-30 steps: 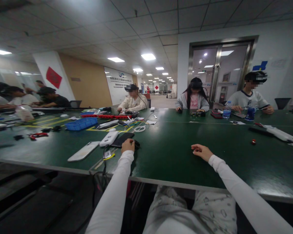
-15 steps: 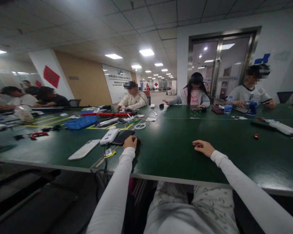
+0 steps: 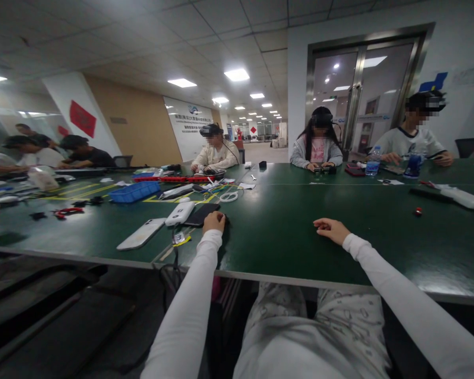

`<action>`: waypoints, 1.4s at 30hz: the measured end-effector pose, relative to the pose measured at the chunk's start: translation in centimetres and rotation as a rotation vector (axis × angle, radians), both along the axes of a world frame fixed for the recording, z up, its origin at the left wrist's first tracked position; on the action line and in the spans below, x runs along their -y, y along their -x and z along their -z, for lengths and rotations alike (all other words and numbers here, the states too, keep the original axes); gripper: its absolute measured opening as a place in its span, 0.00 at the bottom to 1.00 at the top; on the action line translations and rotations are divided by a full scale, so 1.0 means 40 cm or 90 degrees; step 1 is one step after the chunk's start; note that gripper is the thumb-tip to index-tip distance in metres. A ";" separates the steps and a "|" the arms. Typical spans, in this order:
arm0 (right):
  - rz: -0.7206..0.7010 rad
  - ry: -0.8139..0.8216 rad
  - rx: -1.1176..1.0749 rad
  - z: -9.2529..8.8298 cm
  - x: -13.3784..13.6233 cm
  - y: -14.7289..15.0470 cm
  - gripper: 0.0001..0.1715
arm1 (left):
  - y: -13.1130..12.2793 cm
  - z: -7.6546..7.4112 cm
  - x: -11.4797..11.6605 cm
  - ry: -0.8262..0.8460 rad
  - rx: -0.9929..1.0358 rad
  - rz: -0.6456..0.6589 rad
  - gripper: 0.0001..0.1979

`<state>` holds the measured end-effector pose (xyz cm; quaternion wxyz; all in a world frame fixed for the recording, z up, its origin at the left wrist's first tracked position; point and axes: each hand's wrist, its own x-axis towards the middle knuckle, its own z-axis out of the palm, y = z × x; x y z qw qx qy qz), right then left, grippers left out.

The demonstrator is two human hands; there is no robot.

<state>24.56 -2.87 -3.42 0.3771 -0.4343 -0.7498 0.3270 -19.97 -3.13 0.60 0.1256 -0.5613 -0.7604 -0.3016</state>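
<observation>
My left hand rests at the right end of a flat black case-like object on the green table. Its fingers are curled down, and something small and dark shows by the fingertips; what they hold, if anything, is hidden. Left of it lie a white power-bank-like device and a white phone, back up. My right hand is low over the bare tabletop, fingers loosely bent and apart, pointing left, with nothing in them.
Beyond my left hand are a coiled white cable and a blue tray. A small red object and a white tool-like item lie at right. Several people sit around the table; water bottles stand far right.
My view has shifted slightly, while both hands keep about the same place and shape. Across the table, the long-haired person has drawn an outstretched hand in to the small device.
</observation>
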 end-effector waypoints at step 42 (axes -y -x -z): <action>0.014 -0.035 0.045 -0.014 -0.005 -0.007 0.18 | -0.049 0.003 -0.015 0.054 0.005 0.055 0.11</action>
